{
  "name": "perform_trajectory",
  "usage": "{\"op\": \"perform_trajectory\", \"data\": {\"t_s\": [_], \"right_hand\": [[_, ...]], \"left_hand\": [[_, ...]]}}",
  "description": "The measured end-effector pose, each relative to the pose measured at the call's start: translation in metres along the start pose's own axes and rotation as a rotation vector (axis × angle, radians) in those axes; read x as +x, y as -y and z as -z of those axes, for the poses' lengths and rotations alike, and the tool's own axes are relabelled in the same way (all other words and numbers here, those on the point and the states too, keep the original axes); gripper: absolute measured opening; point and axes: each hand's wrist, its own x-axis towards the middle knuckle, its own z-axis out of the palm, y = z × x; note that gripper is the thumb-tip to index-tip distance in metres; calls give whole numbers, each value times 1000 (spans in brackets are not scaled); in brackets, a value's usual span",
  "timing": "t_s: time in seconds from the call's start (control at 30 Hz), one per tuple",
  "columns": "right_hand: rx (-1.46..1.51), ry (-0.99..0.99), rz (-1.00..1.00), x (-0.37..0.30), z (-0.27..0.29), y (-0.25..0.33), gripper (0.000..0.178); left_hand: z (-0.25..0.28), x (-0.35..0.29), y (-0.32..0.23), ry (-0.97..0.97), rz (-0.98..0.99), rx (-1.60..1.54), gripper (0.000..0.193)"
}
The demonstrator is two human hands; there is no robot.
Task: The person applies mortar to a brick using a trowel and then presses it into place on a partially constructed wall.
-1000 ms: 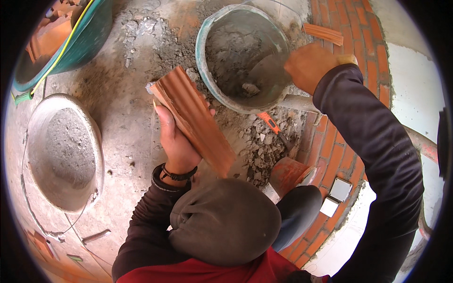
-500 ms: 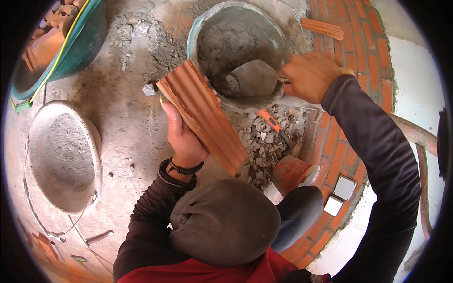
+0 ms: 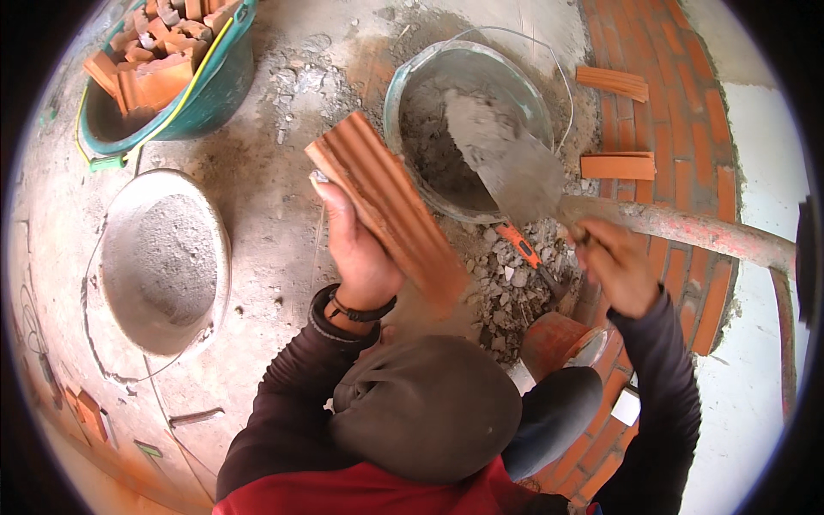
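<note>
My left hand [image 3: 364,251] is closed around a long terracotta brick piece [image 3: 388,204] with lengthwise grooves, holding it tilted in front of me. In my right hand [image 3: 614,264] is the handle of a trowel [image 3: 517,172]. Its broad blade is coated with grey mortar, is slightly blurred, and lies over the near right rim of a mortar bucket [image 3: 396,110]. Wet grey mortar [image 3: 427,129] fills part of that bucket. The fingertips of my left hand behind the brick piece are mostly hidden.
A green tub [image 3: 206,107] of broken bricks stands far left, above a pale bucket [image 3: 221,249] of grey powder. An orange-handled hammer [image 3: 520,247] lies on rubble [image 3: 502,292] near a reddish pail [image 3: 554,342]. Loose brick pieces [image 3: 618,166] rest on brickwork [image 3: 678,129] beside a pole [image 3: 695,225].
My right hand has drawn nearer to me, lifting the trowel out of the bucket to its rim. The brick piece stays in my left hand. The whole view has shifted left.
</note>
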Motion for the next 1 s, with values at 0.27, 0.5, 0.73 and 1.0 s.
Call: {"op": "perform_trajectory", "data": {"t_s": [0.27,0.5,0.73,1.0], "right_hand": [[126,-79,120,-70,-56,33,32],[-47,-207,259,-84,-82,29,49],[-95,-255,249,-88,-90,33,52],[-69,-301,233,-90,-90,41,49]], "left_hand": [[-34,-8,27,131,-4,6,69],[-37,-14,44,225,20,-66,67],[-44,-18,49,174,-14,-64,68],[-36,-20,51,213,78,-94,70]]}}
